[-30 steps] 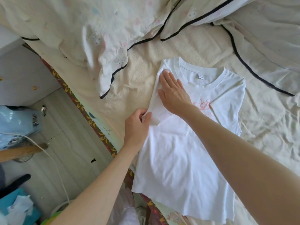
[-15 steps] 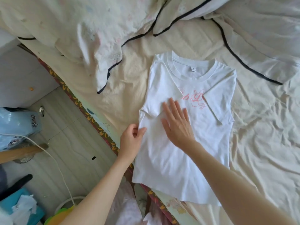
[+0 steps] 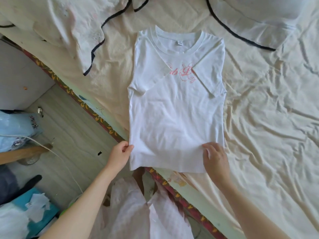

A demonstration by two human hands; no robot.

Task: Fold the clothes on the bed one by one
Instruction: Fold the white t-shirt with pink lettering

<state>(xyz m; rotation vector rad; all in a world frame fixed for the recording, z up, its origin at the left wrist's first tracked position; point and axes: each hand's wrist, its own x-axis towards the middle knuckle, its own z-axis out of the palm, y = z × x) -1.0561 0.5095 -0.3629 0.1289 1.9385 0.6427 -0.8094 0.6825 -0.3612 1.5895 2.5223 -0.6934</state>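
Observation:
A white T-shirt (image 3: 176, 109) with a pink print on the chest lies flat on the cream bed sheet (image 3: 267, 126), collar away from me. Both sleeves are folded inward over the front. Its hem hangs slightly over the bed's edge. My left hand (image 3: 120, 155) pinches the shirt's left side near the hem. My right hand (image 3: 214, 156) grips the right side near the hem, fingers curled on the fabric.
A crumpled quilt with black piping (image 3: 77, 31) lies at the back left, and a pillow with black trim (image 3: 267, 19) at the back right. The bed's patterned edge (image 3: 96, 116) runs diagonally; beyond it is grey floor with a white cable (image 3: 57, 154) and bags.
Both hands have moved down from the shirt's chest and left sleeve to the lower corners. The left sleeve now lies folded flat. The camera view has shifted closer over the shirt.

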